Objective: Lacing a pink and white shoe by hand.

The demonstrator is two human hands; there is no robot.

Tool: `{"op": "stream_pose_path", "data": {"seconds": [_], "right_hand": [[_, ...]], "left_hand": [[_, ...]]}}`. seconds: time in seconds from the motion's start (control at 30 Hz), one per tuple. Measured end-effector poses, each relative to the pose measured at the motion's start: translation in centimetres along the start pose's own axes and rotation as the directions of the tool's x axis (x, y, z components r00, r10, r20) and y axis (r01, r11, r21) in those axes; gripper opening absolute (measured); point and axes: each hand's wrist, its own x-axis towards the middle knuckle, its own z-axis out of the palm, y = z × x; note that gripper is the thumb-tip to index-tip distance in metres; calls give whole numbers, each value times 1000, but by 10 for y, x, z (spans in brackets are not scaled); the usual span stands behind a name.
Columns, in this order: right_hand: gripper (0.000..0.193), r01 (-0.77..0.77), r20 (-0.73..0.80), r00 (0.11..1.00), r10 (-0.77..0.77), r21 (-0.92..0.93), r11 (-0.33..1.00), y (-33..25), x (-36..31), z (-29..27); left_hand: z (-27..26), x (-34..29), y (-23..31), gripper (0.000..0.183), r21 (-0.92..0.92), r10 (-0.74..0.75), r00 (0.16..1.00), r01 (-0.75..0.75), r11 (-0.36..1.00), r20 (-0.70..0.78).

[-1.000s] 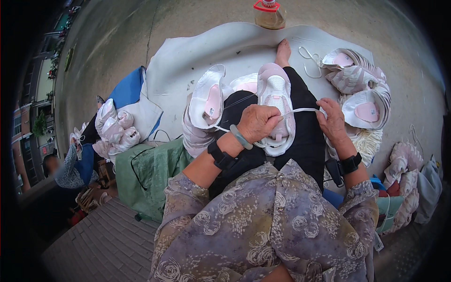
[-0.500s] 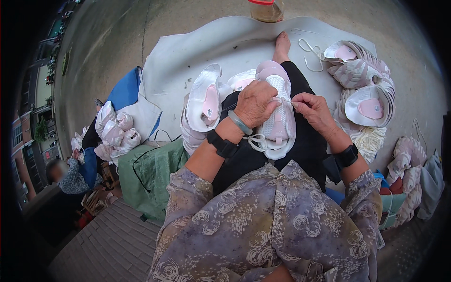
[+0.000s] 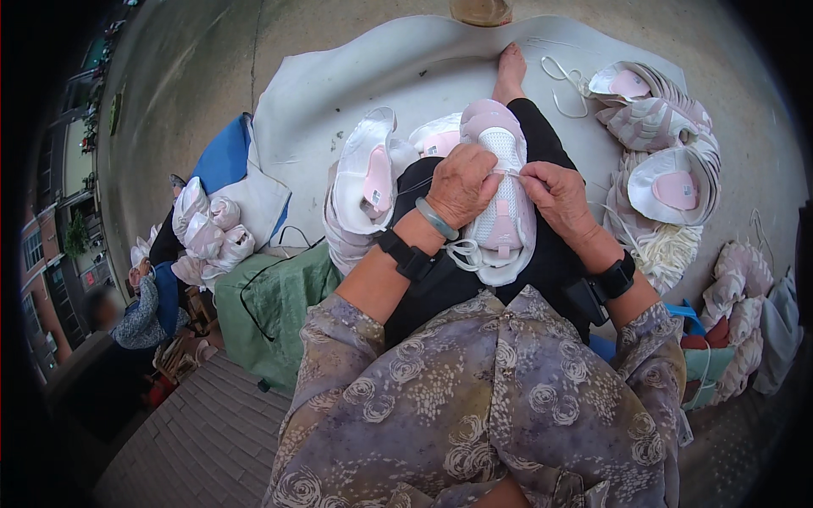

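Observation:
A pink and white shoe upper (image 3: 500, 224) with a white mesh middle lies lengthwise on my lap. My left hand (image 3: 461, 182) rests over its left side, fingers curled in a pinch on a thin white shoelace (image 3: 506, 173). My right hand (image 3: 559, 196) pinches the same lace from the right, and a short taut stretch crosses the upper between the two hands. Under my left wrist, a loose lace loop (image 3: 463, 252) hangs by the upper's near end. The fingertips' exact grip is partly hidden.
Nested white and pink uppers (image 3: 360, 182) stand left of my lap. More stacked uppers (image 3: 669, 182) and a bundle of laces (image 3: 669, 258) lie to the right on a pale sheet (image 3: 339, 102). A green sack (image 3: 275, 313) sits at left; beyond it is another person (image 3: 140, 313).
My hands have drawn a little closer together over the upper, the right one shifting left. The lace stays between them. The view has shifted slightly.

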Motion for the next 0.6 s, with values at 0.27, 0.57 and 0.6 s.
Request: {"op": "stream_pose_path", "data": {"seconds": [0.27,0.57,0.6], "right_hand": [[8,-8,-54,999,5,-57,998,1,-1,5],[6,89,-60,993,-101,-184,979,0,2,8],[6,101,-56,992,-114,-194,976,0,2,7]], "left_hand": [[4,0,1,17,-16,-35,999,34,999,-22],[5,0,0,17,-11,-43,999,43,999,-28],[5,-1,0,17,-11,-44,999,44,999,-29]]}}
